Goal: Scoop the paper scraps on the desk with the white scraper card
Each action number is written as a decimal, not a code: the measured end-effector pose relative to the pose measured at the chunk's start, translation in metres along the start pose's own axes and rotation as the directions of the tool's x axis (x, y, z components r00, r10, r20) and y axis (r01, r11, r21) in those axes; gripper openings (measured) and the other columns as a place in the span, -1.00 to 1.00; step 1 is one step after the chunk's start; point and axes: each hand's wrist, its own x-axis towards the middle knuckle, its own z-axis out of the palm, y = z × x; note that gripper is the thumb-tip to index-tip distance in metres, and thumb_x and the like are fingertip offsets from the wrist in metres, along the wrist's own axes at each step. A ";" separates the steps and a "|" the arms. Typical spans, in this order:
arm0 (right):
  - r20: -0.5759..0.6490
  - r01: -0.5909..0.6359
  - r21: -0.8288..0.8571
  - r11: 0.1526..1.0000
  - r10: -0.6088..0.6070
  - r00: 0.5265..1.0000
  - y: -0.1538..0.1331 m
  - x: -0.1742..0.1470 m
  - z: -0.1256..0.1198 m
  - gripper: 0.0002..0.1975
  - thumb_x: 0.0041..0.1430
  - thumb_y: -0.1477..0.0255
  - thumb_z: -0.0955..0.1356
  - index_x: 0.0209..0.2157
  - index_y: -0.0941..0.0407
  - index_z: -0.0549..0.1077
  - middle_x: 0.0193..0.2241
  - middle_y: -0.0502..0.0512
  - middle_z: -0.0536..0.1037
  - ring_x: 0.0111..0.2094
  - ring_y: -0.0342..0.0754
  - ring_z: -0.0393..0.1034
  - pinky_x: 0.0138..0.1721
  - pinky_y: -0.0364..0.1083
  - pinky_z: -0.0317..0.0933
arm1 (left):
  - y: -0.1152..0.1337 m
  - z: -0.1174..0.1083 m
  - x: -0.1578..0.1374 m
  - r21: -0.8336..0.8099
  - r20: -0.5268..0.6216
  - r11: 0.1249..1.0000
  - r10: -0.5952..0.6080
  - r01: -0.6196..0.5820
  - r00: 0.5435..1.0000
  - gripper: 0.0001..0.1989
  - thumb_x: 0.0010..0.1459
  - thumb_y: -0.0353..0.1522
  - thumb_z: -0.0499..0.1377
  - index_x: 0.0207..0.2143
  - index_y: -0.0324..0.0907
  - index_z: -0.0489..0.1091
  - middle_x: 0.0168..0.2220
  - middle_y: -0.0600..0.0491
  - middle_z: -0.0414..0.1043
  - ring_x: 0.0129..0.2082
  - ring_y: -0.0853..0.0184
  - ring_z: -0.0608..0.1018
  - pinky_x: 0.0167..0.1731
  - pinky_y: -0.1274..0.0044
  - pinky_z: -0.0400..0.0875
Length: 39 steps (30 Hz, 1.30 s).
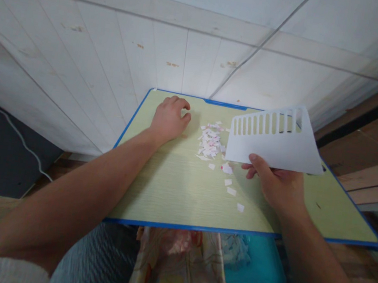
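Note:
My right hand [279, 184] grips the lower edge of a white slotted plate [268, 148], thumb on top and fingers underneath. A row of long slots runs along its far side, and it is tilted above the table's right half. Just left of it lies a pile of small white paper scraps [210, 140], some with pinkish marks. Several loose scraps [231, 191] trail toward the table's near edge. Left of the pile, my left hand [171, 119] is over the tabletop with curled fingers, a gap between thumb and forefinger, and nothing visible in it.
The pale yellow-green table [161, 189] has a blue rim and stands against a white panelled wall [173, 50]. Below its front edge are a patterned fabric-like container [177, 271] and a turquoise plastic bin [258, 273] with scraps inside. A grey cable [258, 48] runs down the wall.

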 end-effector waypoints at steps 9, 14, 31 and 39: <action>-0.040 -0.011 0.046 0.999 0.013 0.999 0.006 0.000 -0.002 -0.73 0.22 0.31 0.53 -0.55 0.02 0.57 -0.59 0.05 0.64 -0.57 0.02 0.54 -0.47 -0.01 0.45 | -0.002 0.001 0.001 -0.003 -0.002 1.000 0.009 -0.009 1.000 -0.81 0.35 -0.36 0.20 -0.04 -0.08 0.56 0.07 -0.15 0.61 0.18 -0.07 0.53 0.28 0.06 0.43; -0.053 0.009 0.063 0.998 -0.006 0.999 0.005 0.001 0.001 -0.75 0.21 0.28 0.53 -0.53 0.02 0.60 -0.54 0.08 0.68 -0.56 0.03 0.56 -0.46 -0.01 0.48 | -0.001 0.002 0.001 0.011 0.005 1.000 -0.001 0.001 1.000 -0.81 0.36 -0.36 0.19 -0.03 -0.10 0.56 0.08 -0.16 0.62 0.18 -0.07 0.54 0.28 0.08 0.43; 0.020 -0.010 0.125 0.992 0.007 1.000 0.005 -0.002 -0.006 -0.74 0.15 0.37 0.53 -0.59 0.03 0.57 -0.62 0.05 0.61 -0.63 -0.03 0.46 -0.57 -0.05 0.39 | -0.002 0.002 0.000 0.005 -0.010 1.000 0.012 -0.012 1.000 -0.81 0.36 -0.38 0.20 -0.04 -0.12 0.56 0.08 -0.16 0.61 0.17 -0.06 0.54 0.27 0.10 0.43; 0.105 -0.031 0.167 0.985 0.013 0.994 -0.004 -0.002 -0.008 -0.78 0.08 0.38 0.53 -0.58 0.02 0.51 -0.68 -0.01 0.53 -0.68 -0.05 0.39 -0.65 -0.07 0.31 | -0.003 0.002 0.000 -0.008 -0.017 1.000 0.002 -0.002 1.000 -0.81 0.34 -0.37 0.20 -0.04 -0.09 0.57 0.07 -0.15 0.62 0.17 -0.07 0.54 0.26 0.07 0.43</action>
